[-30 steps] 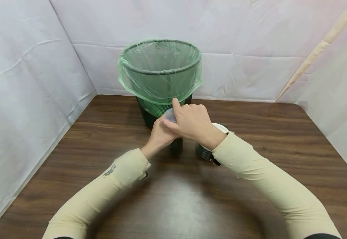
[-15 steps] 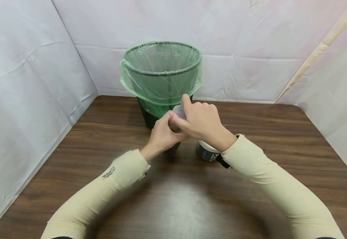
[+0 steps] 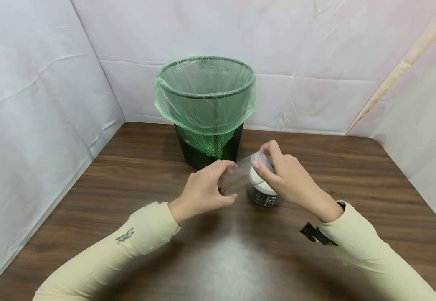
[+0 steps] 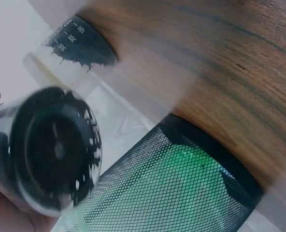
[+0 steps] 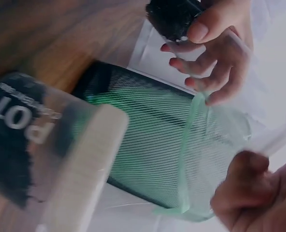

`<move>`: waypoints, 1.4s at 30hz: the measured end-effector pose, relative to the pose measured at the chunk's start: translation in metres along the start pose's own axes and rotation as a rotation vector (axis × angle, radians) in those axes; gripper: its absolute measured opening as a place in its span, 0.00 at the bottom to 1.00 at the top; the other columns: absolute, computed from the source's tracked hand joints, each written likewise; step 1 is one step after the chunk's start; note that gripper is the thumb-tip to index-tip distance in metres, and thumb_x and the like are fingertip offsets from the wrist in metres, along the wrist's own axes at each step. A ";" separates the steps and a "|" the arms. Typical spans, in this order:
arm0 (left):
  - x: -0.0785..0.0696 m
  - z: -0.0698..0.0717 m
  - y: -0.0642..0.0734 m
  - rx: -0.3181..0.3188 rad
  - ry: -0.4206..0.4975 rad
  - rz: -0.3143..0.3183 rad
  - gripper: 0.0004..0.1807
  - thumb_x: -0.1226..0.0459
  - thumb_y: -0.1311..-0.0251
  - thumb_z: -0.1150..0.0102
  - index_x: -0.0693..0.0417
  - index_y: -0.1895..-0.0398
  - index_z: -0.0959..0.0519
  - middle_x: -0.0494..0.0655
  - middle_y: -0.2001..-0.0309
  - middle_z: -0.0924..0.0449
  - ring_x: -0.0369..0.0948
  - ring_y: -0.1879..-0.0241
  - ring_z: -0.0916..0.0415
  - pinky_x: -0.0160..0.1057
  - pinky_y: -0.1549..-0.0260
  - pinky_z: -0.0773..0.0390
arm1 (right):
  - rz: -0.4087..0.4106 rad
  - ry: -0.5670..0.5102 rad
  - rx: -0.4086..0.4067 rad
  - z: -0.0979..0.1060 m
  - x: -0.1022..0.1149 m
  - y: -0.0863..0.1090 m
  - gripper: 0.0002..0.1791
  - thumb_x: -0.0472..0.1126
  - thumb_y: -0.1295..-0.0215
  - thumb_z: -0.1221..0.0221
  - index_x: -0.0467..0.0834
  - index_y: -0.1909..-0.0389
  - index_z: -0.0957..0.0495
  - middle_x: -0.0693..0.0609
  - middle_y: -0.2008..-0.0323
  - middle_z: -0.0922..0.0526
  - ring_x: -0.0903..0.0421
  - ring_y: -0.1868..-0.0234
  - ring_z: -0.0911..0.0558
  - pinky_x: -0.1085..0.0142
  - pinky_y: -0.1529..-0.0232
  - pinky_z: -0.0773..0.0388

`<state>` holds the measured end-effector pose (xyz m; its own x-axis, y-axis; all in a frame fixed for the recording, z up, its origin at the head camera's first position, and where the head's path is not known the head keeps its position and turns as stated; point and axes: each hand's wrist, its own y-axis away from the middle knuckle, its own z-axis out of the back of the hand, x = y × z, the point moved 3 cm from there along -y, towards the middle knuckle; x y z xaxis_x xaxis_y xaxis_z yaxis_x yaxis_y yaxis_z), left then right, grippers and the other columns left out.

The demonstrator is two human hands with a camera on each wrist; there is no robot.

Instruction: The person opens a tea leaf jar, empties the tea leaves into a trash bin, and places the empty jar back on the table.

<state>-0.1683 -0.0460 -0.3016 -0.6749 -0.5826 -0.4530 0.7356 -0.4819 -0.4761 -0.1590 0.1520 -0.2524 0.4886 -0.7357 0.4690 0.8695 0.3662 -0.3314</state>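
Observation:
My left hand [image 3: 204, 188] grips a clear plastic jar [image 4: 56, 150] with dark crumbly matter at its base. In the head view the jar is tilted and blurred, its clear end pointing right. My right hand [image 3: 291, 177] pinches a clear ridged piece like a lid [image 3: 261, 159] by that end. In the right wrist view this translucent piece shows beside the right fingers [image 5: 249, 176], apart from the left hand. Just under the right hand stands a second jar [image 3: 262, 196], white-topped, dark inside, marked POT and with a printed scale.
Behind the hands stands a black mesh bin [image 3: 191, 150] lined with a green bag [image 3: 203, 110] folded over its rim. A dark wood table [image 3: 146, 175] carries everything. White fabric walls [image 3: 308, 54] enclose the back and sides.
The hands, earlier close together on the jar, have drawn apart: the right hand moved right with the clear piece. The left hand came lower with the jar tilted, uncovering more of the POT jar.

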 end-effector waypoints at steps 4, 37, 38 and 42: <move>-0.002 -0.002 0.001 0.030 -0.065 -0.038 0.31 0.61 0.61 0.31 0.47 0.48 0.27 0.35 0.68 0.29 0.30 0.72 0.34 0.35 0.81 0.30 | 0.062 -0.132 0.091 -0.003 -0.009 0.013 0.19 0.47 0.33 0.44 0.44 0.50 0.40 0.56 0.79 0.25 0.61 0.80 0.28 0.66 0.77 0.31; 0.005 -0.001 0.009 0.228 -0.105 0.009 0.29 0.57 0.67 0.32 0.42 0.54 0.27 0.27 0.75 0.29 0.30 0.77 0.31 0.37 0.78 0.30 | 0.566 -0.064 0.083 -0.007 -0.010 0.033 0.21 0.30 0.48 0.35 0.49 0.54 0.27 0.48 0.43 0.36 0.55 0.47 0.30 0.65 0.55 0.26; 0.005 -0.001 0.009 0.219 -0.119 0.004 0.29 0.57 0.68 0.32 0.42 0.54 0.27 0.28 0.76 0.30 0.30 0.77 0.31 0.37 0.79 0.30 | 0.575 -0.085 0.075 -0.008 -0.009 0.033 0.19 0.31 0.48 0.34 0.50 0.57 0.27 0.47 0.43 0.36 0.54 0.46 0.31 0.65 0.54 0.27; 0.004 0.001 0.008 0.157 -0.200 -0.038 0.28 0.59 0.68 0.33 0.43 0.55 0.27 0.31 0.79 0.33 0.33 0.79 0.34 0.37 0.84 0.33 | 0.545 -0.205 0.051 -0.011 -0.001 0.031 0.12 0.40 0.44 0.33 0.51 0.65 0.27 0.46 0.43 0.35 0.51 0.42 0.34 0.62 0.49 0.32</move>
<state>-0.1649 -0.0530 -0.3061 -0.6890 -0.6720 -0.2714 0.7203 -0.5930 -0.3599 -0.1331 0.1585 -0.2721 0.8661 -0.3098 0.3923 0.4883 0.6918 -0.5320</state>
